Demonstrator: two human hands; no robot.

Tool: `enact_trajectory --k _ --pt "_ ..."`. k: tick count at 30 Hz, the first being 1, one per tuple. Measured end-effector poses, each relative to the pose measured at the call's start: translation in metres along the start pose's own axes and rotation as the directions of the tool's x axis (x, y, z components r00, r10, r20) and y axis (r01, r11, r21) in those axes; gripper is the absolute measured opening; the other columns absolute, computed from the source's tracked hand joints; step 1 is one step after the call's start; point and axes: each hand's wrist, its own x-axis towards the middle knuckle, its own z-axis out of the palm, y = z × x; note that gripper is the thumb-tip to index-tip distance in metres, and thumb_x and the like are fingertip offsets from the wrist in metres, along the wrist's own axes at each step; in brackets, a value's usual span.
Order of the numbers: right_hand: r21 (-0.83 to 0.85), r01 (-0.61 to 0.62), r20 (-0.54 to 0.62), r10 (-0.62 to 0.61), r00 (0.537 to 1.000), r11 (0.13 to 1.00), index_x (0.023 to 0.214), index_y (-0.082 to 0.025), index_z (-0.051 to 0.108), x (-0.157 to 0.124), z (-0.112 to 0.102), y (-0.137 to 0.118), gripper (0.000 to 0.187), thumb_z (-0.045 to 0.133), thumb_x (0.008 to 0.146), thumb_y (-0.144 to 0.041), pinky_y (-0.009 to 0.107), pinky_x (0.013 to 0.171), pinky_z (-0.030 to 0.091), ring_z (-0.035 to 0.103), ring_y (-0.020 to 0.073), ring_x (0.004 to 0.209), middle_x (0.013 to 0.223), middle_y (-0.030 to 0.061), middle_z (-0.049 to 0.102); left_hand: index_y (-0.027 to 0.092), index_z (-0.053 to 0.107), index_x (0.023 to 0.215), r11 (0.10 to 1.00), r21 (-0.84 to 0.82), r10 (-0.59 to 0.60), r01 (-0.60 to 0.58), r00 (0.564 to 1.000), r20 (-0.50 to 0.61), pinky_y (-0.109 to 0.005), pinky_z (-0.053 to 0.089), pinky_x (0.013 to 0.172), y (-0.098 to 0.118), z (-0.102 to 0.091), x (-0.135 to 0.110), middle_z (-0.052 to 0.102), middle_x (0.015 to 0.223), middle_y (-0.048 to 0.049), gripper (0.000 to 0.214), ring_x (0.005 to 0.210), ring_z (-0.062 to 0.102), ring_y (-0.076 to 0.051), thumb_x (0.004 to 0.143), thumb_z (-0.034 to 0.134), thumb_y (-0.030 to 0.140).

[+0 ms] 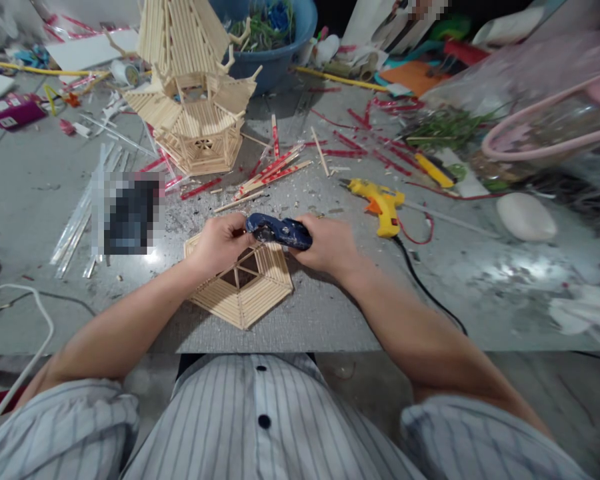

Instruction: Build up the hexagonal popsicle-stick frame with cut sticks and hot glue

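Note:
My right hand is closed around a dark blue tool, held sideways over the table. Fingers of my left hand are pinched at the tool's left tip, and what they grip there is hidden. Under both hands lies a flat hexagonal panel of wooden sticks, with an open centre crossed by spokes. A yellow glue gun lies on the table to the right, its black cord trailing toward me.
A tall pagoda model of wooden sticks stands behind the panel. Loose sticks and red strips litter the table. A blue basin sits at the back, a pink-rimmed clear container at the right, a white egg-shaped object nearby.

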Motion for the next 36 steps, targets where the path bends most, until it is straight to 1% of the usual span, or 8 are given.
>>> enact_trajectory --k 11,14,17,21,25,28,32,36 --pt "0.043 -0.159 0.225 0.146 0.963 0.986 0.092 -0.022 0.065 0.014 -0.031 -0.004 0.024 0.059 0.073 -0.035 0.035 0.063 0.044 0.065 0.0271 0.077 0.087 0.0090 0.070 0.017 0.070 0.068 0.989 -0.122 -0.082 0.079 0.996 -0.023 -0.021 0.039 0.051 0.003 -0.002 0.003 0.066 0.063 0.0004 0.016 0.055 0.052 -0.008 0.075 0.065 0.031" --pt "0.248 -0.282 0.426 0.157 0.891 0.927 0.078 -0.022 0.061 0.022 -0.054 0.009 0.012 0.061 0.070 -0.031 0.033 0.060 0.045 0.063 0.0232 0.069 0.076 0.0064 0.068 0.016 0.069 0.068 0.988 -0.141 -0.076 0.067 0.995 -0.059 -0.022 0.038 0.051 0.004 -0.004 0.004 0.064 0.061 0.0009 0.017 0.053 0.049 -0.007 0.075 0.066 0.031" --pt "0.537 -0.517 0.556 0.182 0.811 0.666 0.081 -0.021 0.062 0.023 -0.067 0.025 0.014 0.053 0.070 -0.020 0.033 0.064 0.049 0.066 0.0205 0.069 0.083 0.0063 0.070 0.016 0.068 0.066 0.987 -0.157 -0.052 0.036 0.993 -0.101 -0.022 0.037 0.051 0.003 -0.007 0.005 0.059 0.056 0.0022 0.017 0.051 0.045 -0.007 0.074 0.066 0.031" --pt "0.236 -0.585 0.706 0.277 0.652 0.776 0.060 -0.020 0.061 0.019 -0.077 0.039 0.007 0.058 0.066 -0.016 0.033 0.053 0.046 0.061 0.0195 0.053 0.060 0.0052 0.065 0.017 0.065 0.064 0.982 -0.182 -0.059 0.038 0.992 -0.108 -0.023 0.035 0.049 0.003 -0.009 0.007 0.055 0.055 0.0031 0.015 0.050 0.041 -0.007 0.074 0.065 0.029" --pt "0.408 -0.466 0.622 0.134 0.771 0.785 0.082 -0.014 0.067 0.021 -0.105 0.038 0.018 0.050 0.081 -0.020 0.032 0.060 0.046 0.066 0.0157 0.066 0.075 0.0049 0.069 0.018 0.063 0.064 0.985 -0.169 -0.050 0.031 0.993 -0.107 -0.024 0.034 0.049 0.003 -0.008 0.007 0.053 0.054 0.0032 0.017 0.049 0.040 -0.007 0.075 0.065 0.031" --pt "-0.249 -0.468 0.561 0.520 0.644 0.848 0.054 -0.011 0.060 0.027 -0.135 0.026 0.019 0.063 0.073 -0.010 0.029 0.050 0.039 0.059 0.0144 0.053 0.052 0.0047 0.058 0.018 0.062 0.063 0.984 -0.174 -0.055 0.036 0.993 -0.106 -0.024 0.034 0.049 0.001 -0.008 0.008 0.052 0.054 0.0033 0.018 0.049 0.039 -0.007 0.075 0.064 0.032" --pt "0.225 -0.479 0.341 0.392 0.854 0.849 0.072 -0.016 0.063 0.033 -0.155 0.023 0.019 0.050 0.083 -0.006 0.028 0.060 0.043 0.063 0.0107 0.068 0.075 -0.0008 0.067 0.018 0.062 0.063 0.982 -0.184 -0.057 0.035 0.992 -0.113 -0.024 0.033 0.049 -0.001 -0.008 0.008 0.050 0.053 0.0037 0.019 0.049 0.038 -0.007 0.075 0.065 0.033" --pt "-0.233 -0.413 0.251 0.465 0.849 0.880 0.040 -0.014 0.047 0.037 -0.132 0.048 0.043 0.072 0.072 -0.029 0.031 0.056 0.040 0.061 0.0160 0.064 0.059 0.0066 0.060 0.018 0.064 0.066 0.986 -0.162 -0.066 0.048 0.992 -0.107 -0.024 0.033 0.049 -0.002 -0.009 0.008 0.051 0.054 0.0036 0.019 0.049 0.039 -0.007 0.074 0.065 0.035"
